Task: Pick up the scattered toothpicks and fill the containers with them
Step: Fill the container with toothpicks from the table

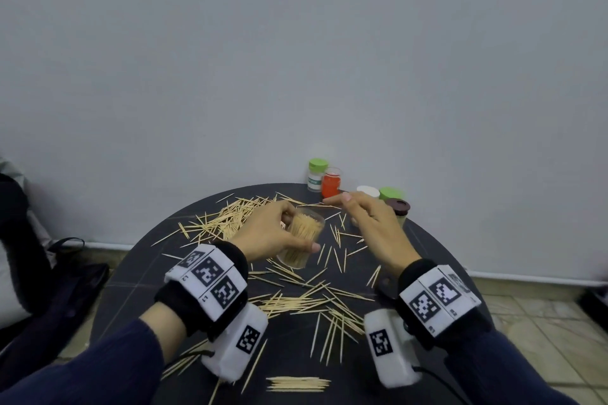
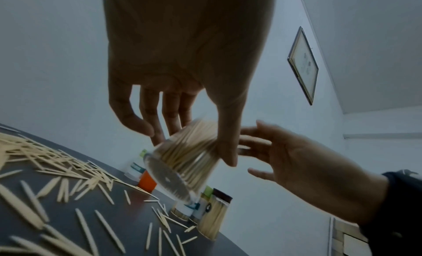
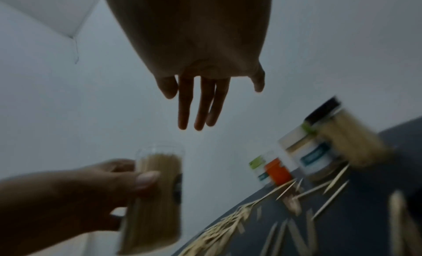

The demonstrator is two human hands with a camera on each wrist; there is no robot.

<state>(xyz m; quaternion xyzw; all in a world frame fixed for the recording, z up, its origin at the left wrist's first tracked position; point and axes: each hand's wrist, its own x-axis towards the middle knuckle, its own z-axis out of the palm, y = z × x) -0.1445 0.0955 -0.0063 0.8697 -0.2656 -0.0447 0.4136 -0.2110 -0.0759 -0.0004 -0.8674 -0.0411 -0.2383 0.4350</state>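
Holding a clear container [image 1: 300,240] packed with toothpicks, the left hand [image 1: 269,233] has its fingers and thumb curled round the wall and keeps it tilted above the middle of the dark round table [image 1: 138,273]. In the left wrist view the container's base is lifted off the surface and the sticks reach close to the open mouth, so this one looks nearly full. The right hand [image 1: 365,223] hovers just to the right of it, fingers straight and spread, carrying nothing.

Around the container, scattered toothpicks [image 1: 306,302] cover much of the table: a thick heap at the far left, a loose band in the near middle, and a small tidy bundle [image 1: 297,384] at the near edge. At the far right stand several capped containers [image 1: 396,210], at least two of them showing sticks inside, beside an orange jar [image 1: 330,185] and a green-lidded bottle [image 1: 316,174].

By my reading, roughly the first half is done; a great many sticks are left to gather, and the held container lacks a lid.
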